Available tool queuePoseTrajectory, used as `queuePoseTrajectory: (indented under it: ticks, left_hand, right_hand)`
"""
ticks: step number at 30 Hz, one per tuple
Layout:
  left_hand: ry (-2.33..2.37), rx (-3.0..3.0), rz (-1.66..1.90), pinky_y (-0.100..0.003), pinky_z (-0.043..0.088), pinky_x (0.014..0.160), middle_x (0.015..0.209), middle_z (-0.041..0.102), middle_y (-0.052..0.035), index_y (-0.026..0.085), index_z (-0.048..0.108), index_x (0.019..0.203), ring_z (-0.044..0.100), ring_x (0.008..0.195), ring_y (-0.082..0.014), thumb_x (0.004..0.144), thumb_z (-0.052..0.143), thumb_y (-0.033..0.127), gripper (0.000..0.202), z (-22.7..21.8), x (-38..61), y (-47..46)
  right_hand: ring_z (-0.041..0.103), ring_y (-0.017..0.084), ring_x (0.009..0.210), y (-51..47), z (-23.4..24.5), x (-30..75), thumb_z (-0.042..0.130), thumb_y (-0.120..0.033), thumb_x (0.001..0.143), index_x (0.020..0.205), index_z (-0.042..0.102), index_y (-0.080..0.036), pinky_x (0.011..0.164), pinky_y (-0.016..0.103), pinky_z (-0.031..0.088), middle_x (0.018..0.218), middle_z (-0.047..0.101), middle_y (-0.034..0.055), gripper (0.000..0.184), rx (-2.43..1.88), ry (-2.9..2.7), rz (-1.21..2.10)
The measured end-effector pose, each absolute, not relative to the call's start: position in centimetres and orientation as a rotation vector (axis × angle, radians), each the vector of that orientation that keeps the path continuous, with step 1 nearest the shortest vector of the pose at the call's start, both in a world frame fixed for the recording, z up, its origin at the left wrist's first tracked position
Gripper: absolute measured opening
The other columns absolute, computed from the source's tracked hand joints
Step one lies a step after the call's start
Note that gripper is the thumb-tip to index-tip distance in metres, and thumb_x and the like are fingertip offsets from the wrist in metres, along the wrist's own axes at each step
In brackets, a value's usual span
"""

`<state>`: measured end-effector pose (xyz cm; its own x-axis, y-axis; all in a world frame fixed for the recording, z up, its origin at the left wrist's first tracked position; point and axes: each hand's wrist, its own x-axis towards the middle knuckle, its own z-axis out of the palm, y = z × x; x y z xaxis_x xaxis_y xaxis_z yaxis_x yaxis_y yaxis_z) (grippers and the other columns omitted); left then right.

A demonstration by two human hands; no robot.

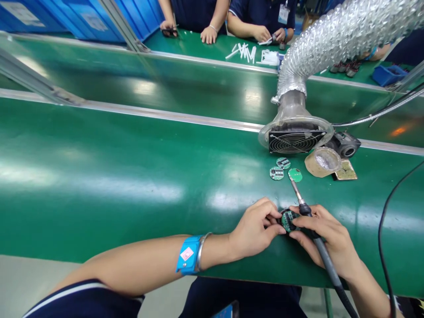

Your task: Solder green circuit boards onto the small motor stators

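Both hands meet close to the near edge of the glossy green bench surface, toward its right end. The left hand pinches the left rim of a small round green circuit board between thumb and fingers. The right hand is closed around a black-handled soldering iron, and its fingertips also touch the board's right rim. The iron's metal tip points away from the person, toward the far rail.

The risk, as I judge it, lies in how crowded this grip is. The iron's shaft passes right beside the fingers, so a small slip could bring it against skin or drag it across the board. The thin black cable loops near the right forearm and could snag and tug the iron. The board is held by its rims alone and could twist free.

Counts:
- one board in hand;
- three loose round green boards lying together midway across the surface, just beyond the tip;
- one iron;
- one grilled extractor fan at the far rail, under a silvery ribbed hose;
- one tan round container beside a yellowish pad;
- one blue wrist strap on the left wrist.
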<state>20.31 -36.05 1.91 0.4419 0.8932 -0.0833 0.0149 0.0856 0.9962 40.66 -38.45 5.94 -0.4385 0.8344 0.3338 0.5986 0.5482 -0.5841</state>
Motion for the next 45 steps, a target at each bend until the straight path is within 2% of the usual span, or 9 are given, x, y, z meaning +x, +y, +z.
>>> queuePoseTrajectory:
  ticks: [7, 19, 23, 26, 29, 32, 35, 40, 45]
  left_hand:
    - [0.945, 1.337, 0.859, -0.018, 0.053, 0.059, 0.081, 0.058, -0.0005, 0.012, 0.064, 0.074, 0.059, 0.064, -0.0076, 0.067, 0.081, 0.013, 0.018, 1.7, 20.4, -35.8]
    - [0.897, 1.65, 0.924, -0.024, 0.055, 0.069, 0.087, 0.065, -0.0052, 0.014, 0.064, 0.075, 0.064, 0.076, -0.0132, 0.072, 0.078, 0.018, 0.015, 2.4, 19.7, -35.5]
    - [0.776, 1.903, 0.886, -0.033, 0.056, 0.077, 0.103, 0.061, -0.0098, 0.016, 0.06, 0.093, 0.061, 0.092, -0.0205, 0.067, 0.076, 0.022, 0.031, 3.3, 19.5, -35.0]
    - [0.647, 2.081, 0.803, -0.037, 0.054, 0.086, 0.11, 0.06, -0.0112, 0.017, 0.059, 0.11, 0.059, 0.1, -0.0232, 0.069, 0.079, 0.036, 0.05, 3.9, 19.6, -34.4]
    - [0.635, 2.205, 0.747, -0.034, 0.053, 0.087, 0.107, 0.062, -0.0089, 0.02, 0.064, 0.11, 0.061, 0.099, -0.0216, 0.074, 0.076, 0.049, 0.047, 3.9, 19.8, -33.9]
    - [0.683, 2.285, 0.741, -0.032, 0.054, 0.084, 0.106, 0.064, -0.0078, 0.021, 0.067, 0.105, 0.063, 0.096, -0.0204, 0.08, 0.071, 0.049, 0.037, 3.7, 19.9, -33.9]
    - [0.713, 2.374, 0.689, -0.034, 0.055, 0.084, 0.11, 0.065, -0.0075, 0.02, 0.066, 0.102, 0.063, 0.098, -0.0221, 0.083, 0.069, 0.044, 0.031, 4.0, 19.9, -34.2]
    - [0.759, 2.574, 0.552, -0.035, 0.058, 0.076, 0.1, 0.068, -0.0083, 0.016, 0.055, 0.123, 0.065, 0.087, -0.0228, 0.085, 0.067, 0.034, 0.044, 4.9, 20.0, -34.6]
    - [0.697, 2.657, 0.526, -0.033, 0.06, 0.071, 0.092, 0.065, -0.008, 0.013, 0.057, 0.12, 0.064, 0.082, -0.0215, 0.085, 0.064, 0.029, 0.039, 5.7, 20.1, -34.5]
  right_hand:
    - [0.067, 0.021, 0.099, -39.2, 4.4, 40.8, 0.073, -0.019, 0.081, 0.103, 0.062, -0.026, 0.081, 0.033, 0.057, 0.104, 0.072, 0.0068, 0.025, -1.209, -1.967, 0.644]
    - [0.068, 0.019, 0.1, -39.6, 2.7, 40.6, 0.075, -0.028, 0.081, 0.097, 0.061, -0.028, 0.085, 0.031, 0.056, 0.104, 0.072, 0.0035, 0.022, -1.21, -1.745, 0.717]
    - [0.068, 0.021, 0.098, -39.5, 2.7, 40.9, 0.079, -0.035, 0.076, 0.103, 0.061, -0.027, 0.085, 0.035, 0.057, 0.107, 0.072, 0.0053, 0.034, -1.261, -1.771, 0.759]
    - [0.068, 0.022, 0.103, -39.5, 2.7, 41.2, 0.081, -0.037, 0.074, 0.105, 0.059, -0.028, 0.088, 0.036, 0.057, 0.108, 0.072, 0.0049, 0.039, -1.299, -1.768, 0.777]
    - [0.069, 0.022, 0.103, -39.4, 3.1, 41.6, 0.081, -0.041, 0.072, 0.105, 0.058, -0.027, 0.089, 0.034, 0.057, 0.109, 0.072, 0.0044, 0.043, -1.299, -1.788, 0.81]
    - [0.069, 0.023, 0.105, -39.6, 3.6, 41.6, 0.086, -0.047, 0.061, 0.108, 0.055, -0.027, 0.089, 0.033, 0.057, 0.115, 0.071, 0.0056, 0.06, -1.27, -1.858, 0.821]
    - [0.067, 0.025, 0.108, -40.3, 3.6, 40.8, 0.089, -0.042, 0.057, 0.109, 0.05, -0.026, 0.089, 0.033, 0.057, 0.122, 0.068, 0.0087, 0.067, -1.324, -1.877, 0.758]
    - [0.072, 0.02, 0.095, -41.9, 2.4, 38.2, 0.065, -0.016, 0.074, 0.11, 0.045, -0.026, 0.076, 0.028, 0.06, 0.113, 0.069, 0.0066, 0.042, -1.501, -1.733, 0.61]
    - [0.071, 0.021, 0.098, -42.5, 2.1, 37.1, 0.057, -0.012, 0.071, 0.109, 0.043, -0.026, 0.076, 0.028, 0.06, 0.111, 0.069, 0.0053, 0.043, -1.547, -1.618, 0.638]
